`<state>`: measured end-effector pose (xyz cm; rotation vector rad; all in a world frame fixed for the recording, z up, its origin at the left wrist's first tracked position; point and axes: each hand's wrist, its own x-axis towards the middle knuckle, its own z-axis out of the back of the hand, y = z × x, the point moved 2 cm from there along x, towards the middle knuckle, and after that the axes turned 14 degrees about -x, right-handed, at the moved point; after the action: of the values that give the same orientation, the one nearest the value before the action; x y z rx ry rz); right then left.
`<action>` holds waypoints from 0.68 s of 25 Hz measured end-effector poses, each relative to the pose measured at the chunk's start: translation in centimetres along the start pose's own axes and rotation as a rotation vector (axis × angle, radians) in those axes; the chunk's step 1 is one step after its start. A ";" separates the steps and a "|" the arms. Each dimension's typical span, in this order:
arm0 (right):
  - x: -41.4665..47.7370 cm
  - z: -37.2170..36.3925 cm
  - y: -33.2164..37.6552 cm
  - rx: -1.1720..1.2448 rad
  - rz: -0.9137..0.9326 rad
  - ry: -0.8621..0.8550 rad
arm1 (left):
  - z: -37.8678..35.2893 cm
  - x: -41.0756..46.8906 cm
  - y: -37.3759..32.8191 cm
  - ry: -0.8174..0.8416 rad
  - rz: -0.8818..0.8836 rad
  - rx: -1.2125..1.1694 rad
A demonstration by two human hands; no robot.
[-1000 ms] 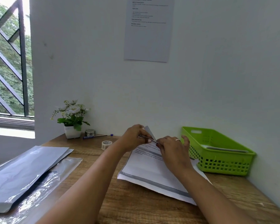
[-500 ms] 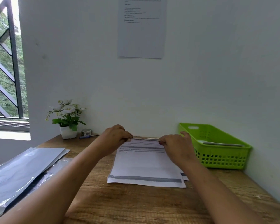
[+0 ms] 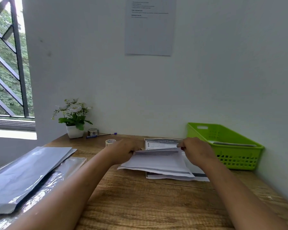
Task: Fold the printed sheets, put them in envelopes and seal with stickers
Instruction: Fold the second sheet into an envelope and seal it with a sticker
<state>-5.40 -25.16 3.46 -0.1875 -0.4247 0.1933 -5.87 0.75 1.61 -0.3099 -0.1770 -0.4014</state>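
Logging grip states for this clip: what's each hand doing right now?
Left hand: pinches the top printed sheet at its far left corner.
Right hand: pinches the same sheet at its far right corner.

Sheets (image 3: 158, 161) mid-table; basket (image 3: 239, 156) right, envelopes (image 3: 25, 173) left.

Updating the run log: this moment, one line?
phase: folding | left hand: pinches printed sheet | right hand: pinches printed sheet | far edge lifted
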 end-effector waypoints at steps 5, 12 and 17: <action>-0.7 0.7 1.1 -0.083 0.045 0.128 | -1.3 0.0 -1.1 0.210 0.041 0.015; -0.8 -2.0 6.4 0.130 0.351 0.245 | -2.1 -0.1 -2.3 0.138 0.042 -0.138; -0.3 -3.2 6.2 0.159 0.292 0.342 | -2.3 0.2 -1.9 0.123 0.091 -0.294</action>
<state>-5.23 -19.67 -0.86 -0.1222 -0.0386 0.4722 -6.21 -1.80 -0.02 -0.5790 0.0180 -0.3552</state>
